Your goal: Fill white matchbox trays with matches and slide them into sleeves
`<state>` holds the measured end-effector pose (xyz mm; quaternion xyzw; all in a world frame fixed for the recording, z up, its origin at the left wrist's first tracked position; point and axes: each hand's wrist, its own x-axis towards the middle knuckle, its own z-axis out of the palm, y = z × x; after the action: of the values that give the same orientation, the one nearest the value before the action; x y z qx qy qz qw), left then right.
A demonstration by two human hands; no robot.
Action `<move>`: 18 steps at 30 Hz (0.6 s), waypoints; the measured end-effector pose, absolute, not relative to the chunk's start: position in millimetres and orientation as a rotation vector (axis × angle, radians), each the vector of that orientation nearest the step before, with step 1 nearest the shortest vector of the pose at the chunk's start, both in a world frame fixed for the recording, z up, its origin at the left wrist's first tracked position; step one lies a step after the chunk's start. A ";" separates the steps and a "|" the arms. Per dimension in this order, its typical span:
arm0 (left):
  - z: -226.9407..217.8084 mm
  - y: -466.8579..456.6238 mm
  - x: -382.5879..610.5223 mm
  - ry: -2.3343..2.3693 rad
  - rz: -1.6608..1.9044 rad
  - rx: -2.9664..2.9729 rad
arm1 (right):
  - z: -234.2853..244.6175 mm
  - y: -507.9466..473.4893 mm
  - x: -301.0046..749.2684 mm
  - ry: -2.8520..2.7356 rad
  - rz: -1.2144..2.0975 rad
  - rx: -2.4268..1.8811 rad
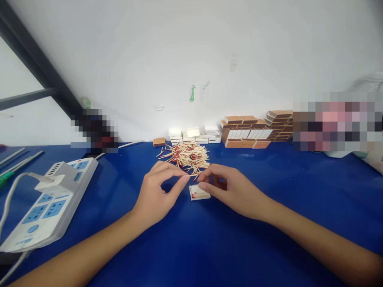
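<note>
A small white matchbox tray (199,193) lies on the blue table (209,247) and holds a few red-tipped matches. My left hand (158,191) and my right hand (227,187) meet just above it. Both pinch thumb and forefinger on some matches (194,174) at the near edge of a loose heap of matches (187,155) that lies just beyond the tray.
White inner trays (194,134) and stacked brown matchbox sleeves (257,129) line the wall at the back. One brown sleeve (159,141) lies apart, left of the trays. A white power strip (48,199) with a plugged-in cable lies at the left. Thin tools (12,161) lie at the far left.
</note>
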<state>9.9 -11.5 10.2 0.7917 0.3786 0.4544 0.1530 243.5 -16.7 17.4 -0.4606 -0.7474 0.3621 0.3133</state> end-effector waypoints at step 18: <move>6.6 -15.3 12.6 1.141 0.864 2.548 | 21.7 -20.5 251.3 -2.309 0.386 -0.999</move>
<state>12.6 -15.3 6.6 0.8666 0.3881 0.2940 0.1094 251.3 -20.5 21.7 -0.3751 -0.8672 0.1451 0.2935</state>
